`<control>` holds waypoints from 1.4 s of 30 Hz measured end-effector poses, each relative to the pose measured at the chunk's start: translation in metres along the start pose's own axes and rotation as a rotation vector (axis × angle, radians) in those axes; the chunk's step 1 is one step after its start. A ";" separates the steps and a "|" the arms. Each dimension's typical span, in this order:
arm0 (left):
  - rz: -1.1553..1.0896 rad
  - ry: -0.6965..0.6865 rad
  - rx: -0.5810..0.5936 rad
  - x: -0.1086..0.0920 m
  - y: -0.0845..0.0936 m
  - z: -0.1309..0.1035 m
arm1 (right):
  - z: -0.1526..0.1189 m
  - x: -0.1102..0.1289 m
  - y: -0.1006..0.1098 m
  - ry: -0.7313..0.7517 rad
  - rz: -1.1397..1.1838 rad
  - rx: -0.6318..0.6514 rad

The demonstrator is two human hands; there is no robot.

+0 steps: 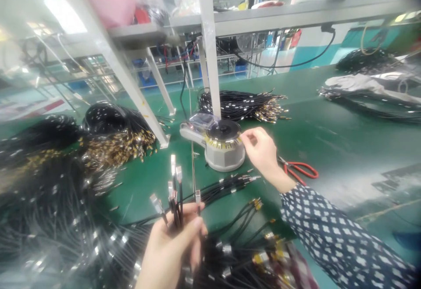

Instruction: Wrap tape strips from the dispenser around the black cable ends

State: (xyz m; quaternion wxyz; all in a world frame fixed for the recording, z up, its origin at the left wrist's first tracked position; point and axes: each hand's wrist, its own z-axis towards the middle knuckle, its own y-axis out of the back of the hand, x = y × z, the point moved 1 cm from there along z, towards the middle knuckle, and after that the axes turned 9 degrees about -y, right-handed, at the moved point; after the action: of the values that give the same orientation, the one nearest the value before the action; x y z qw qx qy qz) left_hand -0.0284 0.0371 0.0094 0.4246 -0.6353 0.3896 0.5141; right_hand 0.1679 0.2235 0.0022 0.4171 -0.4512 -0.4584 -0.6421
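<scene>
Several black cables (177, 212) stand up out of my left hand (174, 240), which is closed around them. Silver-white tips, probably wrapped ends or connectors, point upward from the bunch. Farther off, my right hand (259, 151) pinches at the right rim of a round grey tape dispenser (225, 157). The dispenser has a black disc on top and a ring of yellow marks below it. Whatever lies between those fingertips is too small to make out. A bundle of black cables (226, 186) lies on the green table between the hands.
Red-handled pliers (301, 168) lie right of my right forearm. Heaps of black cables with gold ends (115, 146) cover the left side, and another cable coil (243, 105) sits behind the dispenser. White shelf posts (210, 52) rise from the green table (296, 100).
</scene>
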 end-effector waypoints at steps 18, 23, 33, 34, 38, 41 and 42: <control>-0.072 0.007 0.107 0.006 0.006 0.003 | -0.055 0.025 -0.002 -0.021 0.152 0.339; -0.081 0.005 0.114 0.006 0.005 0.002 | -0.099 0.033 -0.006 -0.156 0.080 0.785; -0.076 0.006 0.147 0.004 0.006 -0.001 | -0.104 0.039 -0.018 -0.072 0.068 0.820; -0.078 0.008 0.147 0.005 0.006 -0.001 | -0.104 0.039 -0.019 -0.064 0.069 0.816; -0.078 0.006 0.151 0.006 0.006 -0.001 | -0.104 0.039 -0.020 -0.053 0.064 0.811; -0.083 0.005 0.158 0.006 0.007 -0.001 | -0.103 0.041 -0.020 -0.057 0.056 0.829; -0.086 0.006 0.161 0.007 0.007 -0.001 | -0.103 0.041 -0.020 -0.059 0.052 0.834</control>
State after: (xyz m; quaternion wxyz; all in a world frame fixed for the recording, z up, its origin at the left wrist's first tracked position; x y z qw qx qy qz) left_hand -0.0338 0.0331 0.0020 0.4947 -0.6167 0.4035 0.4606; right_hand 0.1187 0.1235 0.0198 0.5669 -0.2730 -0.6794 -0.3774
